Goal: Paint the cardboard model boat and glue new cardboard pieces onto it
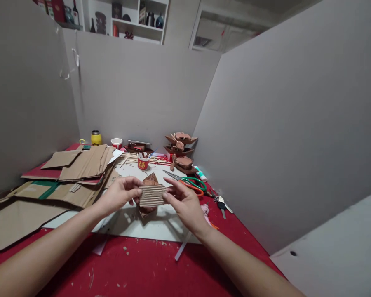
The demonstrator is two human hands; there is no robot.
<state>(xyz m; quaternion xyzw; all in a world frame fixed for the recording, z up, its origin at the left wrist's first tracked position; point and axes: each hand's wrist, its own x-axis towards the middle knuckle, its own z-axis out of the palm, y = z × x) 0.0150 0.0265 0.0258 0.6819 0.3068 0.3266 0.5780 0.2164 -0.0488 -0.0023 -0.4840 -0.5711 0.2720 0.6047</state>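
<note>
A small piece of corrugated cardboard (152, 196), its ridges running sideways, is held between both hands. My left hand (123, 193) pinches its left edge. At the opposite edge, my right hand (183, 202) grips it between thumb and fingers. Under and behind the piece is a brown model boat (150, 179), with only its two pointed ends showing. The boat is over a white board (126, 225); whether the cardboard touches the boat I cannot tell.
Cardboard sheets (86, 163) are piled at left. Scissors (173, 175) with green handles and an orange-handled tool (195, 187) lie right of the hands. Behind stand a red paper cup (143, 163), thin sticks (128, 158) and stacked model boats (181, 144). Keys (222, 206) lie near the right wall.
</note>
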